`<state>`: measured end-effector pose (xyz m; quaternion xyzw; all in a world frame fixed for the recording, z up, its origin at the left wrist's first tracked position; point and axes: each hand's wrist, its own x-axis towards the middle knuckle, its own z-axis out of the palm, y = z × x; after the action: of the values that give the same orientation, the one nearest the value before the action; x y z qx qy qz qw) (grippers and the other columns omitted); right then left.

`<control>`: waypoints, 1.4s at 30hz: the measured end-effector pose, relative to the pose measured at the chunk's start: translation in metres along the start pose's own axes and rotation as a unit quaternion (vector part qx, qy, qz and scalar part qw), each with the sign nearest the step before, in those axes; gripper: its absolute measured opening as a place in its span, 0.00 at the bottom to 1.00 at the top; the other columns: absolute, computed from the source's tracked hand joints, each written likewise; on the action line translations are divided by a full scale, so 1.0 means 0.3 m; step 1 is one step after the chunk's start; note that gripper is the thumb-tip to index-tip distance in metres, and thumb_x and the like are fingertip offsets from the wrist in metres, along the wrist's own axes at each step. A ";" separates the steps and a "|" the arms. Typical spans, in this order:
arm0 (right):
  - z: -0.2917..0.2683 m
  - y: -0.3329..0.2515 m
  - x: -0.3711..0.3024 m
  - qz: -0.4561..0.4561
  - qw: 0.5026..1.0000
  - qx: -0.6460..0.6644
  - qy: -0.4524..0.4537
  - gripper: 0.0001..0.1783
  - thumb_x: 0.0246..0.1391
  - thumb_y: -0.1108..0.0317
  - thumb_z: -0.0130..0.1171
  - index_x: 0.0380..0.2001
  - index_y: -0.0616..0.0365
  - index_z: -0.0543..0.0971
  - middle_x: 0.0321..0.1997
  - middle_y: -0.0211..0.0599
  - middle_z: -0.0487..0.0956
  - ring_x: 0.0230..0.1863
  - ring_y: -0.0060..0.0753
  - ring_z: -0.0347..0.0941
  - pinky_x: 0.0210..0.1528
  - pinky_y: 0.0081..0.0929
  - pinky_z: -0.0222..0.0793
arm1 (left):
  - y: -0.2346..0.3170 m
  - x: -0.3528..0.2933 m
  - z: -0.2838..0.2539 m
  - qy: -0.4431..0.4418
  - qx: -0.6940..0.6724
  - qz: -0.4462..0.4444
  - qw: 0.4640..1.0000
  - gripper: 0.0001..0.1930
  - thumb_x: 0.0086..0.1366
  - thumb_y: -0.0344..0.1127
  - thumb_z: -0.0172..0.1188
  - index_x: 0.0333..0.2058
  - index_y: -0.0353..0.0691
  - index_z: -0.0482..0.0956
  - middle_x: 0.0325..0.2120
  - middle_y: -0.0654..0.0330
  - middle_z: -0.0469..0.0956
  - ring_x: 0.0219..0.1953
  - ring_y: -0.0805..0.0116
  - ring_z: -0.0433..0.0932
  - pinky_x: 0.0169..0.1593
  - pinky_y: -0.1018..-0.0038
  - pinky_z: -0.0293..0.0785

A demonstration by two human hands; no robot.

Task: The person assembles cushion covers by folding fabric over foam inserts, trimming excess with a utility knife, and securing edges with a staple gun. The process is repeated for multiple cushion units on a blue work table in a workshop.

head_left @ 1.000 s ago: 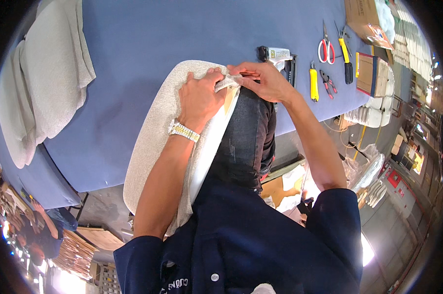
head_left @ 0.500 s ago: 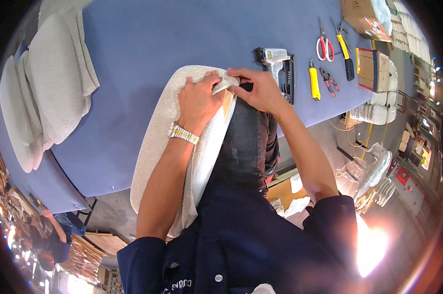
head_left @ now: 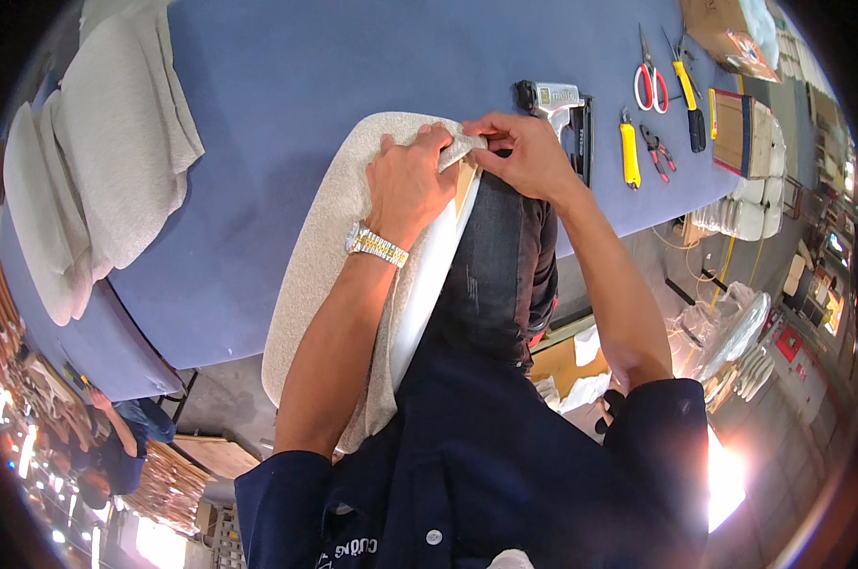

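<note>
A long seat pad covered in beige fabric [head_left: 320, 237] leans on my dark trousers, its far end on the blue table. White padding [head_left: 429, 284] shows along its right side, with a strip of bare wood [head_left: 465, 185] near the far corner. My left hand [head_left: 410, 185], with a watch at the wrist, is closed on the folded fabric near that corner. Pinched between the thumb and fingers of my right hand [head_left: 526, 156] is the fabric's edge at the corner tip. Beyond the right hand lies a silver and black staple gun [head_left: 581, 123].
On the blue table [head_left: 258, 85] at right lie red-handled scissors [head_left: 650, 85], a yellow cutter [head_left: 630, 156], pliers [head_left: 655, 147] and a yellow-black tool [head_left: 691, 104]. Beige fabric pieces [head_left: 125, 133] are stacked at left. A cardboard box [head_left: 718, 28] stands far right. Another person [head_left: 116, 455] is at lower left.
The view has shifted a little, so the table things appear farther right. Both hands stay at the pad's far corner, still holding the fabric.
</note>
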<state>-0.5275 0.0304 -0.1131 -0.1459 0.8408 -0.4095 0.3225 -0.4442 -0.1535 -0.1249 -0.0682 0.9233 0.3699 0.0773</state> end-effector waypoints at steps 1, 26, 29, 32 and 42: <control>-0.007 0.000 0.003 0.005 1.000 0.003 -0.007 0.18 0.54 0.74 0.69 0.49 0.64 0.84 0.49 0.38 0.87 0.46 0.25 0.83 0.55 0.26 0.80 | 0.003 0.002 0.001 0.003 -0.014 -0.004 1.000 0.15 0.58 0.38 0.69 0.45 0.48 0.82 0.25 0.60 0.85 0.26 0.49 0.83 0.65 0.43 0.70; 0.080 0.085 -0.025 -0.051 0.987 0.124 0.086 0.21 0.63 0.65 0.57 0.57 0.59 0.81 0.45 0.42 0.86 0.46 0.32 0.80 0.53 0.29 0.73 | 0.029 0.005 0.008 0.038 -0.024 -0.096 0.994 0.19 0.56 0.44 0.73 0.46 0.50 0.88 0.38 0.59 0.88 0.43 0.50 0.85 0.58 0.57 0.77; 0.082 0.082 -0.020 -0.046 0.985 0.147 0.078 0.20 0.64 0.67 0.55 0.56 0.61 0.81 0.43 0.37 0.85 0.44 0.25 0.78 0.51 0.25 0.72 | 0.031 -0.001 0.008 0.035 0.005 -0.102 0.994 0.19 0.56 0.45 0.73 0.46 0.50 0.88 0.46 0.62 0.88 0.47 0.52 0.85 0.59 0.59 0.77; 0.071 0.063 -0.026 -0.027 0.986 0.158 0.055 0.19 0.67 0.71 0.53 0.58 0.63 0.80 0.46 0.32 0.83 0.47 0.21 0.75 0.54 0.22 0.69 | 0.015 -0.012 0.026 0.059 -0.028 -0.086 0.994 0.18 0.56 0.46 0.72 0.44 0.50 0.88 0.49 0.65 0.86 0.50 0.51 0.84 0.65 0.58 0.72; 0.052 0.078 -0.018 -0.049 0.994 0.096 0.023 0.24 0.59 0.73 0.66 0.59 0.66 0.78 0.53 0.37 0.83 0.53 0.26 0.78 0.60 0.26 0.72 | 0.026 -0.027 0.016 0.026 -0.072 -0.118 0.990 0.20 0.58 0.49 0.71 0.48 0.53 0.87 0.52 0.63 0.85 0.62 0.33 0.73 0.59 0.50 0.77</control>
<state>-0.5126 0.0385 -0.1361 -0.1460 0.7963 -0.5073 0.2954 -0.4374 -0.1440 -0.1216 -0.1916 0.8814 0.4220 0.0910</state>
